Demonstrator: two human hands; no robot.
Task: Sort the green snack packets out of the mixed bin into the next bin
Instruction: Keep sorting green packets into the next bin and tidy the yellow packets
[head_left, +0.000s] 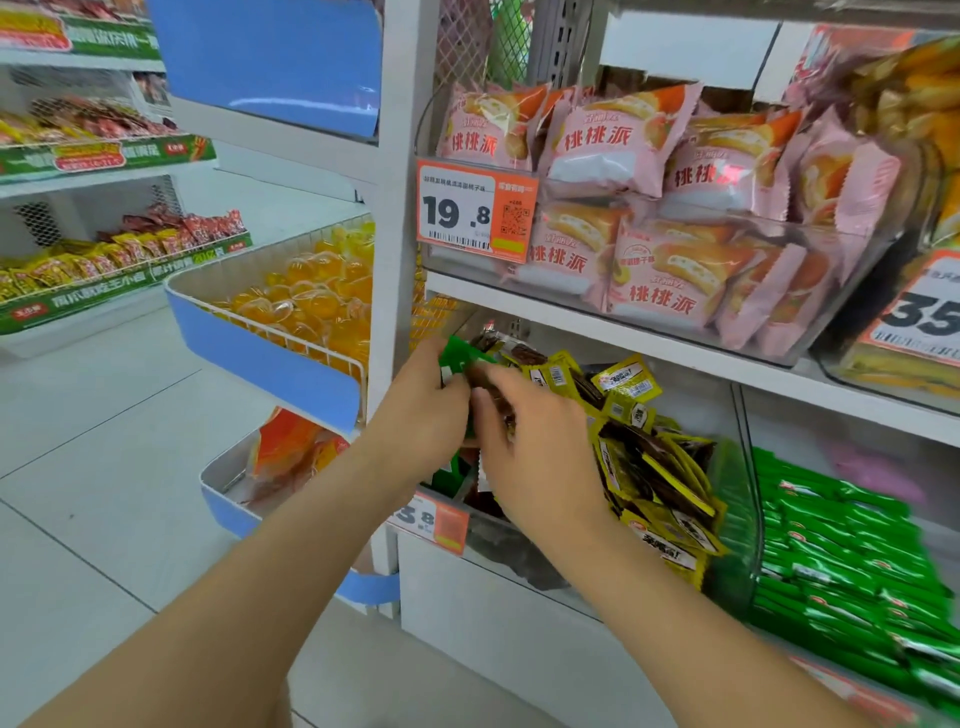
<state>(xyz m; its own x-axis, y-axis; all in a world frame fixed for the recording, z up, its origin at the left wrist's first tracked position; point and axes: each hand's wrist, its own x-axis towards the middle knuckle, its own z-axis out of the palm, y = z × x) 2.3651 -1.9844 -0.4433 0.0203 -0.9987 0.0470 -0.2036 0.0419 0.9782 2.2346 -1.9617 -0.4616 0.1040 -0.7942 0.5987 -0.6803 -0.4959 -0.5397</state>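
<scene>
Shop shelf: left hand (423, 400) grips green packets (460, 356) over mixed bin (727, 499); right hand (530, 457) grasp unclear.

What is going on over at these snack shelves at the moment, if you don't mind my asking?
A person is sorting a clear mixed bin of yellow packets on the lower shelf. The left hand holds green packets pulled from the pile, while the right hand reaches into the bin beside it. The next bin to the right already holds many green packets. Pink cake packets fill the shelf above.
</scene>
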